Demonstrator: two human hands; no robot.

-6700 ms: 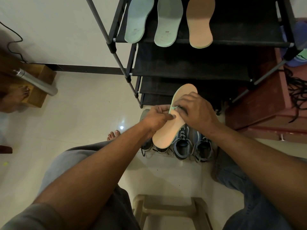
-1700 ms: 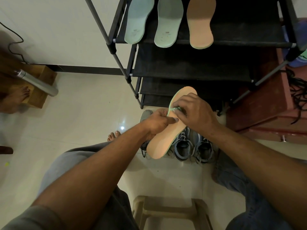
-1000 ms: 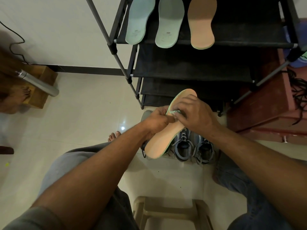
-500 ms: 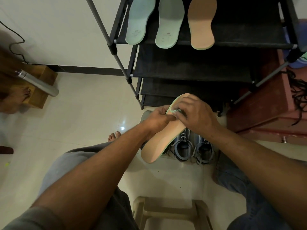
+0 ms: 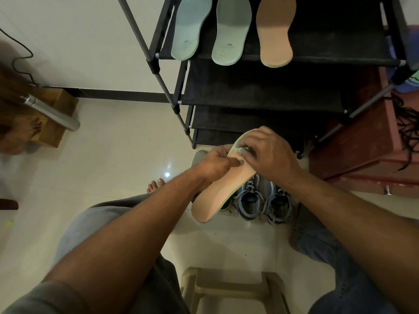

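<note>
I hold an orange shoe insole point(image 5: 217, 196) with a pale green edge in front of me, heel end down and to the left. My left hand point(image 5: 213, 164) grips its left side, thumb lying across the orange face. My right hand point(image 5: 267, 155) covers the toe end, and its fingertips pinch the green edge layer. On the top shelf of the black shoe rack point(image 5: 260, 96) lie two green insoles point(image 5: 190, 28) point(image 5: 231, 30) and one orange insole point(image 5: 275, 30).
A pair of blue-grey laced sneakers point(image 5: 263, 200) stands on the tiled floor under my hands, with another grey shoe point(image 5: 199, 156) to their left. A beige plastic stool point(image 5: 233, 288) is below me. A red-brown cabinet point(image 5: 362, 152) stands right; a wooden block and metal tube point(image 5: 52, 114) are at left.
The insole's heel end has swung down and to the left, so it lies more slanted. Both hands stay on its upper part, the right one still working at the green edge.
</note>
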